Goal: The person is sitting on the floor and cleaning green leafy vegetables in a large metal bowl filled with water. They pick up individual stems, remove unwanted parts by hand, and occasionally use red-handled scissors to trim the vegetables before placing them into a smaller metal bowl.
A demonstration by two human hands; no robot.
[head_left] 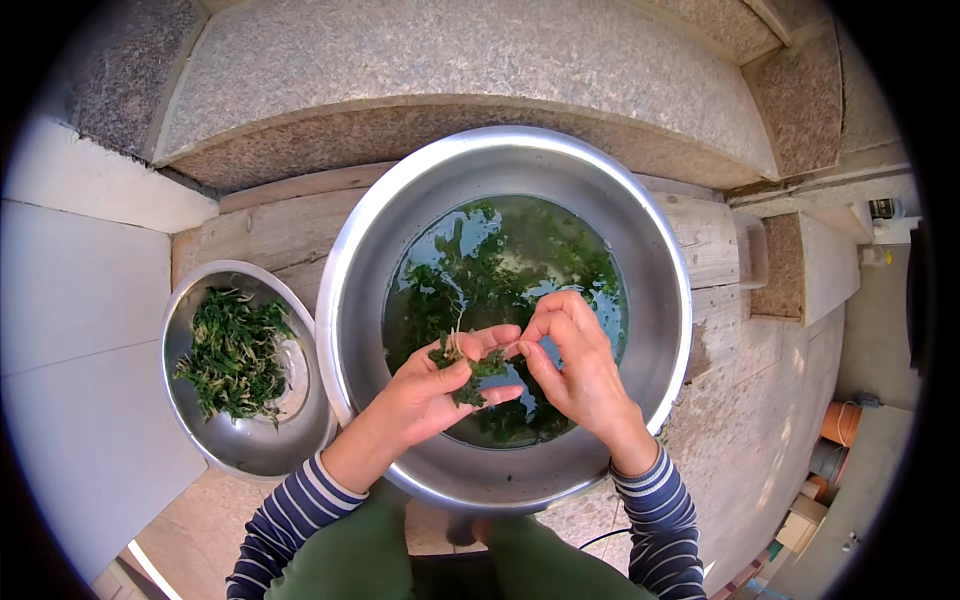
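Note:
Over a large metal basin (517,487) my left hand (431,394) holds a small leafy green plant (471,390), its pale thin roots trailing past the fingers. My right hand (574,356) pinches a fine strand near the left fingertips with thumb and forefinger. Murky water (517,247) fills the bottom of the basin, and many green leaves (480,270) float or lie in it. To the left, a smaller metal bowl (225,442) contains a heap of greens (232,352) with pale stems. The palm side of my right hand is hidden.
Both vessels stand against weathered wooden planks (300,217). Beyond them rises a granite step (465,60). A pale panel (82,322) borders the left side. At right are a clear plastic container (751,247) and terracotta-coloured pots (840,422).

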